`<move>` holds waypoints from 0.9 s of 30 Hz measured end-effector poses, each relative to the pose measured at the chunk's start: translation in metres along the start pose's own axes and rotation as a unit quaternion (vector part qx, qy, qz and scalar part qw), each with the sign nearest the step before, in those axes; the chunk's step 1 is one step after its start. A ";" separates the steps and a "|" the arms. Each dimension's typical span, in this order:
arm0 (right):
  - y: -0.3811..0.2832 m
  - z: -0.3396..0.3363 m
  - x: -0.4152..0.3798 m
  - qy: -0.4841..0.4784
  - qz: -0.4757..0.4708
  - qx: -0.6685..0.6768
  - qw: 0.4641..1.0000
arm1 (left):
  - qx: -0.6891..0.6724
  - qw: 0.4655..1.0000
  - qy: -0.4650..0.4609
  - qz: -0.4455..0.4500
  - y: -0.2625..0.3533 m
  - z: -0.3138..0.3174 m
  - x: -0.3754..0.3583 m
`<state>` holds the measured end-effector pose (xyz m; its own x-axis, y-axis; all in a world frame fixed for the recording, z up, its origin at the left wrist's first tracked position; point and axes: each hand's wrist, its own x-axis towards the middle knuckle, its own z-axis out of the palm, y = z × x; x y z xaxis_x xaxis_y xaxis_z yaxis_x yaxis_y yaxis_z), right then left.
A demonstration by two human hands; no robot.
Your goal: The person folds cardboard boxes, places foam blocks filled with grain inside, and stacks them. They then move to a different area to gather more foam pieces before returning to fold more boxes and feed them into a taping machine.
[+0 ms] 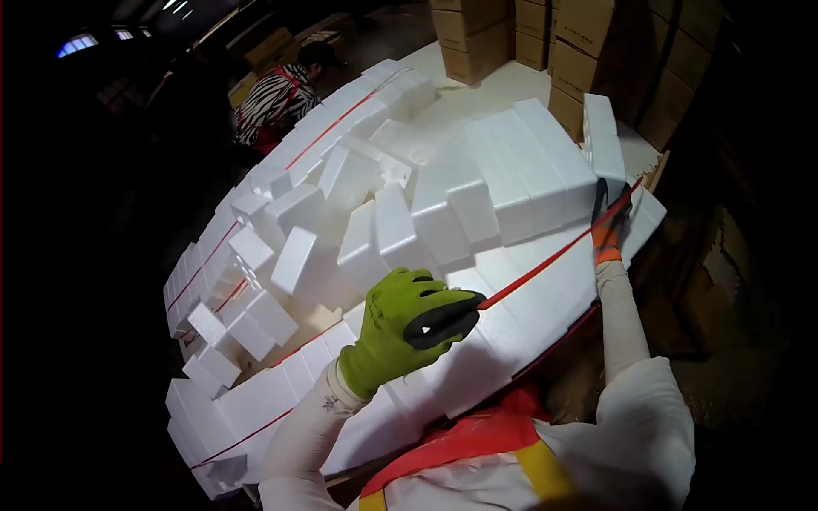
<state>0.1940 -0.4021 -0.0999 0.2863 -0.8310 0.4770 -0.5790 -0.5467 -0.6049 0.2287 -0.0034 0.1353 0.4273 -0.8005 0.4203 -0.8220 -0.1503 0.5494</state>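
Note:
My left hand (409, 324), in a green glove with dark fingertips, is closed on one end of a red strap (541, 267). The strap runs taut up and right to my right hand (610, 217), in an orange and dark glove. That hand lies against the white foam blocks at the right end of the row; its fingers are partly hidden, and whether it grips the strap is unclear. Below the strap lies a row of white blocks (511, 319). Beyond it stands a group of larger white blocks (528, 162).
Loose white blocks (294, 260) lie tilted at the middle left. A strapped row (341, 119) runs along the far side. Cardboard boxes (584, 38) are stacked at the back right. A person (277, 102) in a striped top bends at the upper left.

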 end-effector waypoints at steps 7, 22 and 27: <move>0.025 0.029 0.037 -0.141 -0.099 0.105 0.979 | 0.052 0.993 -0.107 0.015 0.011 0.033 -0.030; 0.139 0.117 0.147 -0.324 -0.504 -0.456 0.658 | 0.666 0.498 0.200 -0.518 0.048 -0.224 -0.559; 0.066 0.034 0.058 -0.350 -0.333 -0.412 0.772 | 0.678 0.439 0.199 -0.555 0.059 -0.309 -0.783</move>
<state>0.1986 -0.4901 -0.1342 0.9057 -0.4037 -0.1294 -0.3323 -0.8656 0.3747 -0.0377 0.7936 0.0615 0.6576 0.3272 0.6786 0.6229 -0.7429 -0.2453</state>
